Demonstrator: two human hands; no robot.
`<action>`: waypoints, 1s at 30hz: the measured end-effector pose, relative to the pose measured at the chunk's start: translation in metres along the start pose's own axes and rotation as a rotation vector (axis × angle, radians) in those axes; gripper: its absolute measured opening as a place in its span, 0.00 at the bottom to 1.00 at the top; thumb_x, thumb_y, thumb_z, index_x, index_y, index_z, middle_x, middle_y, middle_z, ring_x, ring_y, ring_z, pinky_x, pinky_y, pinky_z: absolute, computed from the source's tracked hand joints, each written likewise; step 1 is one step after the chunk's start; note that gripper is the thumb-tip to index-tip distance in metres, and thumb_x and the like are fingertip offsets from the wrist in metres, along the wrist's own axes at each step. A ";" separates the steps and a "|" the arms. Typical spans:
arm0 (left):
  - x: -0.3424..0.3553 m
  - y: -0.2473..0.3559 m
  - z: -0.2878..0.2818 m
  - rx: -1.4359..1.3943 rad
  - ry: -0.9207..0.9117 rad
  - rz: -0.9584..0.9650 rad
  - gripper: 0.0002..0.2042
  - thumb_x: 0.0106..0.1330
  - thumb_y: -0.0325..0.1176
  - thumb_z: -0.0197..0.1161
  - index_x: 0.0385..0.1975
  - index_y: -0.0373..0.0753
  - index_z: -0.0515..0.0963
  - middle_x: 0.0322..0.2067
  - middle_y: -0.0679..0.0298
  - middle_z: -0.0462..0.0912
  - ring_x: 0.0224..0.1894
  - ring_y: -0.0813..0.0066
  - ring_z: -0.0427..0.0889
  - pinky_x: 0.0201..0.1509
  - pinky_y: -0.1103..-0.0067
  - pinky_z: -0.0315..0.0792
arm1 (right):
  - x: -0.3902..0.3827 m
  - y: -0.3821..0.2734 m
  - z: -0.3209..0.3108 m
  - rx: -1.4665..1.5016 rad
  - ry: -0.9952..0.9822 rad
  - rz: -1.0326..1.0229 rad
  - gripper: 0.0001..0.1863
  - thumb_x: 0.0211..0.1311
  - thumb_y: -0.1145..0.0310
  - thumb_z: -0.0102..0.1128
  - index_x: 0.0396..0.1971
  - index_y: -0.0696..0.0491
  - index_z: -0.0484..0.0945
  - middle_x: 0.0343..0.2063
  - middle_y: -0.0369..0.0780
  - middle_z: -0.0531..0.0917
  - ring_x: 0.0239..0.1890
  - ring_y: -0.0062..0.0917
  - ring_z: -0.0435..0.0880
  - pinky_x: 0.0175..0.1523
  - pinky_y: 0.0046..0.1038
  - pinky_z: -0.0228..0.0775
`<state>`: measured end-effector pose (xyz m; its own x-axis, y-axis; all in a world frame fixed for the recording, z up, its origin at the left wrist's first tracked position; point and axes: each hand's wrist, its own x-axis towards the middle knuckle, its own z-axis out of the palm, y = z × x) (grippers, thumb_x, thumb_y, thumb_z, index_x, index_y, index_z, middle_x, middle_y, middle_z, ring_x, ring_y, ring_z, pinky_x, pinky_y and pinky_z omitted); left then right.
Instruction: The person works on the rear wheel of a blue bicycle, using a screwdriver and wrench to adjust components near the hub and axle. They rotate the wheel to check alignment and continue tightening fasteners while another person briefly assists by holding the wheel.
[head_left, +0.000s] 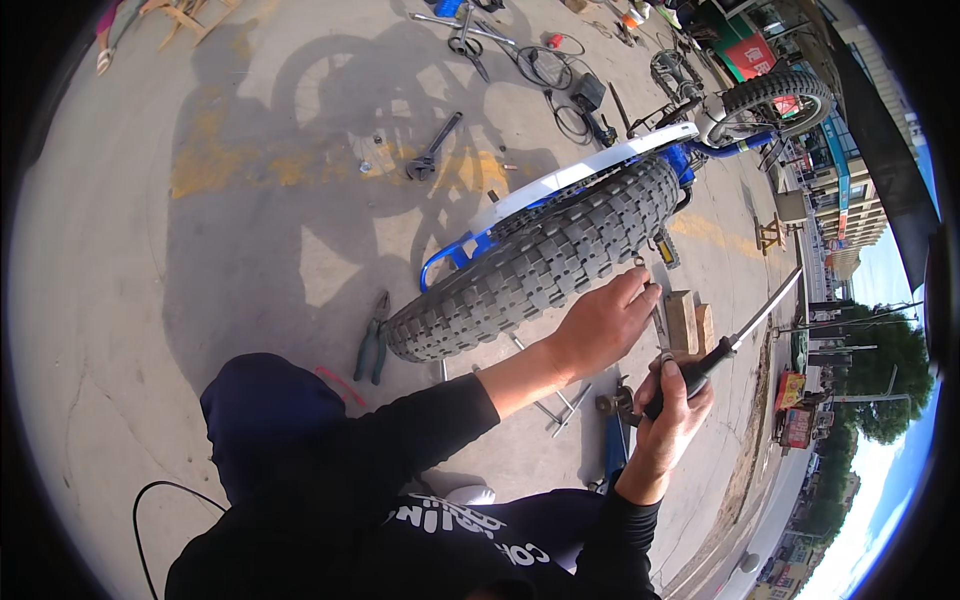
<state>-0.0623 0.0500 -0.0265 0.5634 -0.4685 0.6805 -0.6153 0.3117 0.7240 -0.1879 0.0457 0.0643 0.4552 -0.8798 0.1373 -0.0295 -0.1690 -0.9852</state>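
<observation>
My right hand (pixel 672 415) is wrapped round the black handle of a screwdriver (pixel 712 362), its long shaft pointing up and away to the right. My left hand (pixel 608 325) is pinched on a slim metal piece (pixel 658 322) with a small ring at its upper end; its exact kind is unclear. The lower end of this piece reaches the fingers of my right hand. Just beyond my left hand, a bicycle with a blue frame lies with its wide knobbly tyre (pixel 545 262) towards me. A white fender (pixel 590 172) runs along the tyre's far side.
Pliers with dark green handles (pixel 373 345) lie by the tyre's near end. An adjustable wrench (pixel 433 150) and scissors (pixel 468 45) lie beyond the bicycle. Wooden blocks (pixel 683 322) sit right of my left hand. A metal cross-shaped tool (pixel 570 408) lies below my left wrist.
</observation>
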 end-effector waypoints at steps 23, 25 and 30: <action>0.008 -0.027 -0.018 0.004 0.235 -0.197 0.12 0.61 0.16 0.60 0.42 0.34 0.80 0.42 0.57 0.84 0.36 0.70 0.84 0.36 0.80 0.77 | -0.001 0.022 0.013 -0.079 0.020 -0.027 0.11 0.67 0.67 0.59 0.36 0.61 0.75 0.13 0.33 0.73 0.12 0.14 0.68 0.17 0.17 0.57; 0.010 -0.030 -0.016 0.119 0.285 -0.167 0.10 0.62 0.18 0.60 0.42 0.33 0.80 0.39 0.57 0.85 0.34 0.70 0.84 0.37 0.79 0.77 | 0.000 0.025 0.010 -0.030 -0.022 0.040 0.09 0.64 0.70 0.61 0.36 0.61 0.76 0.17 0.33 0.75 0.14 0.13 0.70 0.19 0.18 0.60; 0.014 -0.028 -0.011 0.099 0.279 -0.295 0.07 0.65 0.22 0.60 0.41 0.33 0.78 0.35 0.56 0.85 0.33 0.67 0.85 0.37 0.77 0.77 | 0.002 0.034 0.008 -0.052 -0.069 0.134 0.10 0.65 0.68 0.60 0.35 0.61 0.75 0.15 0.32 0.74 0.13 0.13 0.69 0.19 0.18 0.60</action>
<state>-0.0311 0.0439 -0.0365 0.8427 -0.2797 0.4601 -0.4480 0.1099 0.8873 -0.1808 0.0422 0.0302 0.5039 -0.8638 -0.0040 -0.1392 -0.0766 -0.9873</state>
